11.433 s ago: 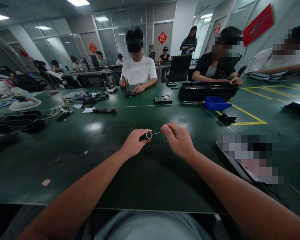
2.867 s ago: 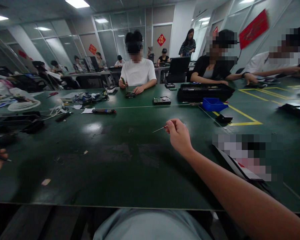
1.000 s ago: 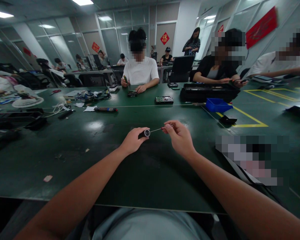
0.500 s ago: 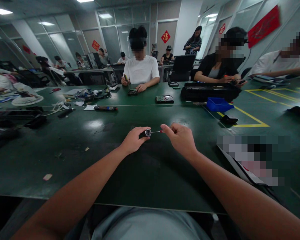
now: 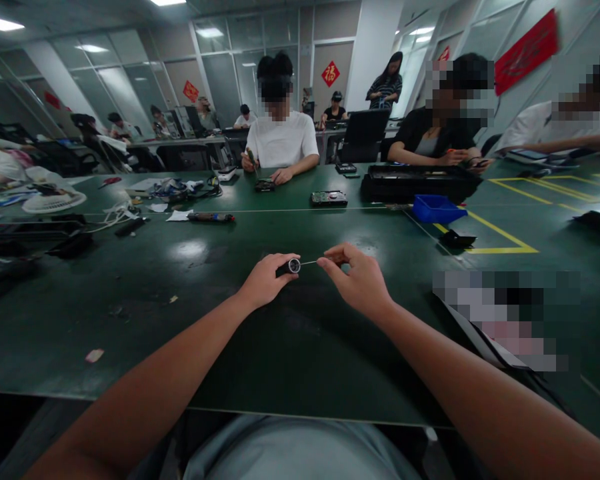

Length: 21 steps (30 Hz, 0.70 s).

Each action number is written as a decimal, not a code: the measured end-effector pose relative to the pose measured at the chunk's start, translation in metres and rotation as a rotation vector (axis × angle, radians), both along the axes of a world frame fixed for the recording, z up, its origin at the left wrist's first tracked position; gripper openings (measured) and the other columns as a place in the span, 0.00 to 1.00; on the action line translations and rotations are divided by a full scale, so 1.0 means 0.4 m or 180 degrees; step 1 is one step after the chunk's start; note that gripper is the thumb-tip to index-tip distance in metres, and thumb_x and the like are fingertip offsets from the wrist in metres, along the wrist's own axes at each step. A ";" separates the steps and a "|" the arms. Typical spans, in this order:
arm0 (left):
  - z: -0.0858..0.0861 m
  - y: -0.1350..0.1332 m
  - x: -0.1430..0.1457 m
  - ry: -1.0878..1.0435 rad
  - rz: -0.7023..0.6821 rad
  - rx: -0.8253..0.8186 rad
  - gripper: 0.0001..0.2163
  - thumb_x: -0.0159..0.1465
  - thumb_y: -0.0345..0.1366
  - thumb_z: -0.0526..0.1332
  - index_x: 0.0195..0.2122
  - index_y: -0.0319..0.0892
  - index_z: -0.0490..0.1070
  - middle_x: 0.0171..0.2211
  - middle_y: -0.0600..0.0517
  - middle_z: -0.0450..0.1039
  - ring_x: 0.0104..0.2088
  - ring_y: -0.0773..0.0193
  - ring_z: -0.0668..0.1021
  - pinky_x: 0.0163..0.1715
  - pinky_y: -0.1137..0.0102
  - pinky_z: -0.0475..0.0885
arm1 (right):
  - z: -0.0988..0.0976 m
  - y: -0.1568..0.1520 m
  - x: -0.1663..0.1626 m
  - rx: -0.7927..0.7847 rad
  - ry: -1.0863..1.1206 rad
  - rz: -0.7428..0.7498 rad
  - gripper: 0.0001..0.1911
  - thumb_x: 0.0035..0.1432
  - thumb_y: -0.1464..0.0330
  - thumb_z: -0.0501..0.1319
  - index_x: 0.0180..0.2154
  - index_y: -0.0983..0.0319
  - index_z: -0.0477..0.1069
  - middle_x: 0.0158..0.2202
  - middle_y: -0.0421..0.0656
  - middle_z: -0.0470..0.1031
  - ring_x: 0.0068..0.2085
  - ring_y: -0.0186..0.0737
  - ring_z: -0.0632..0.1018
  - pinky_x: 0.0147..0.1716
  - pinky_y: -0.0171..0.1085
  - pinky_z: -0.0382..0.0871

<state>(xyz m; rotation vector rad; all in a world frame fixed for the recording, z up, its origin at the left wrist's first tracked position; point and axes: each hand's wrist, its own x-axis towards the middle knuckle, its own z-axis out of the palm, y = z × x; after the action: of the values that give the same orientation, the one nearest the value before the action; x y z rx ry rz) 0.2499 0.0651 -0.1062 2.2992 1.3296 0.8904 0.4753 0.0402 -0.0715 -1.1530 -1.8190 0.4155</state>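
My left hand is closed round a short black cylinder with a silver-ringed end, which looks like a small flashlight; the ringed end faces me. My right hand pinches a screwdriver between thumb and fingers. Only its thin metal shaft shows, pointing left to the side of the cylinder's ringed end. The screwdriver's handle is hidden in my fingers. Both hands are just above the green table, with the forearms coming in from the lower corners.
Across the table a person in a white shirt works on a small part. Ahead lie a hard drive, a blue bin, a black casing and an electric screwdriver-like tool. A blurred-out flat item lies right.
My right hand has shifted slightly left, its fingers looser and more extended on the screwdriver. The red part seen at its thumb is now covered. My left hand and the cylinder have barely moved.
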 end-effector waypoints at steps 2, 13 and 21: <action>0.002 -0.001 0.002 0.0013 0.0006 -0.0005 0.19 0.65 0.36 0.65 0.57 0.49 0.70 0.51 0.50 0.75 0.52 0.56 0.74 0.56 0.58 0.67 | -0.001 -0.001 -0.002 0.0060 0.0053 0.0181 0.05 0.62 0.64 0.60 0.38 0.58 0.70 0.35 0.44 0.79 0.37 0.43 0.79 0.37 0.42 0.71; 0.004 -0.004 0.007 0.0039 -0.0042 -0.0035 0.19 0.64 0.35 0.65 0.57 0.48 0.70 0.52 0.50 0.75 0.52 0.56 0.74 0.56 0.58 0.67 | 0.005 -0.002 -0.004 -0.0150 -0.0215 -0.0024 0.15 0.67 0.57 0.53 0.39 0.58 0.75 0.25 0.40 0.75 0.24 0.38 0.74 0.27 0.38 0.62; 0.000 -0.002 0.004 0.0013 -0.0030 -0.0049 0.19 0.65 0.36 0.64 0.57 0.49 0.70 0.52 0.50 0.74 0.54 0.56 0.74 0.57 0.58 0.66 | 0.015 -0.014 -0.006 0.0032 -0.0423 0.0235 0.12 0.67 0.62 0.52 0.43 0.57 0.73 0.30 0.42 0.76 0.30 0.40 0.75 0.31 0.39 0.64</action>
<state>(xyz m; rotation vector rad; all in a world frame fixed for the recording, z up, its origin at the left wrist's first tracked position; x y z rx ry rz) 0.2516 0.0642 -0.1064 2.2949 1.3217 0.8698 0.4729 0.0345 -0.0657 -1.1322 -1.9814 0.3796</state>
